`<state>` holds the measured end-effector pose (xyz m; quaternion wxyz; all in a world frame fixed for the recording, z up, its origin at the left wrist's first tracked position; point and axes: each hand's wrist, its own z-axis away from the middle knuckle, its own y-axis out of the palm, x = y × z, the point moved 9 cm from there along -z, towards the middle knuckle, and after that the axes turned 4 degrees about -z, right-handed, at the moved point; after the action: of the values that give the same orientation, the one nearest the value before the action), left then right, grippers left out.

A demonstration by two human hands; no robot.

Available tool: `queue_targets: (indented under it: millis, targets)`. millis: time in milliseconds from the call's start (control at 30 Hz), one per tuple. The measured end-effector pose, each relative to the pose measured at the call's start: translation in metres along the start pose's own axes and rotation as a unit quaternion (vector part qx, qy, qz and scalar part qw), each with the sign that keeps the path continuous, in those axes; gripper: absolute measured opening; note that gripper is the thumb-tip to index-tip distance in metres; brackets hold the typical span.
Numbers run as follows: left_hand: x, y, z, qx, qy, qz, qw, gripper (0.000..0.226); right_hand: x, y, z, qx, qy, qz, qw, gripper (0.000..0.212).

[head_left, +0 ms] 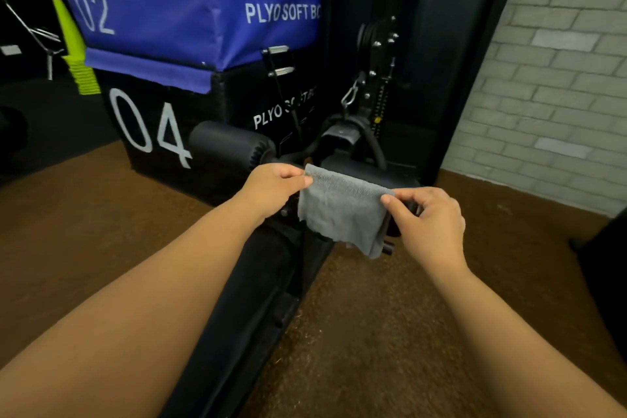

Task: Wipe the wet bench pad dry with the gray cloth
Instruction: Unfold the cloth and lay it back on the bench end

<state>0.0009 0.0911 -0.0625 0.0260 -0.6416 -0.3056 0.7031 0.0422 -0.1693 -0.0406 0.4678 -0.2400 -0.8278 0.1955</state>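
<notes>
A gray cloth (342, 210) hangs spread over the right black roller pad (369, 173) at the far end of the bench. My left hand (274, 188) pinches the cloth's upper left corner. My right hand (429, 220) pinches its upper right corner. The cloth droops down the front of that pad, hiding most of it. A second black roller pad (227, 146) sticks out to the left, uncovered. The long black bench pad (251, 299) runs between my forearms toward me, partly hidden by my left arm.
Stacked plyo soft boxes, black "04" (152, 125) and purple "02" (146, 10), stand just behind the left roller. A black cable machine column with pulley and carabiner (373, 78) rises behind the bench. A white brick wall (549, 78) is on the right. Brown floor lies on both sides.
</notes>
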Motion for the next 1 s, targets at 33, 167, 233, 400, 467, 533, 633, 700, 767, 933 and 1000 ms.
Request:
queue_targets:
  millis: [33, 167, 233, 400, 467, 533, 633, 700, 767, 933, 1000]
  targets:
    - [-0.007, 0.004, -0.007, 0.002, 0.009, -0.009, 1.000, 0.020, -0.004, -0.001, -0.005, -0.007, 0.009, 0.007, 1.000, 0.016]
    - [-0.023, 0.018, -0.031, 0.003, 0.025, -0.037, 0.999, 0.023, -0.015, -0.006, -0.021, -0.029, 0.024, 0.017, 0.999, 0.018]
    - [-0.028, 0.025, -0.042, 0.003, 0.030, -0.051, 0.998, 0.023, -0.021, -0.006, -0.028, -0.038, 0.032, 0.016, 0.999, 0.018]
    - [-0.030, 0.038, -0.067, -0.019, 0.031, -0.088, 0.995, 0.014, -0.039, -0.001, -0.049, -0.055, 0.051, 0.009, 0.997, 0.022]
    - [-0.032, 0.040, -0.074, -0.035, 0.034, -0.096, 0.994, 0.011, -0.045, 0.001, -0.059, -0.059, 0.057, 0.015, 0.996, 0.024]
    - [-0.039, 0.040, -0.076, -0.064, 0.040, -0.131, 0.989, 0.013, -0.048, 0.005, -0.068, -0.059, 0.060, 0.012, 0.996, 0.024]
    - [-0.056, 0.037, -0.069, -0.130, 0.095, -0.219, 0.962, 0.029, -0.047, 0.010, -0.076, -0.063, 0.064, 0.022, 0.996, 0.026]
    - [-0.071, 0.044, -0.057, -0.139, 0.194, -0.268, 0.933, 0.046, -0.039, 0.008, -0.074, -0.074, 0.040, 0.055, 0.995, 0.034]
    - [-0.075, 0.066, -0.042, -0.055, 0.283, -0.321, 0.902, 0.062, -0.017, 0.008, -0.068, -0.061, -0.053, 0.086, 0.993, 0.038]
    - [-0.045, 0.104, -0.035, 0.116, 0.266, -0.474, 0.832, 0.087, -0.011, 0.046, -0.044, 0.161, -0.161, 0.278, 0.933, 0.071]
    - [-0.047, 0.105, -0.039, 0.115, 0.257, -0.514, 0.810, 0.090, -0.019, 0.050, -0.042, 0.184, -0.149, 0.319, 0.918, 0.084]
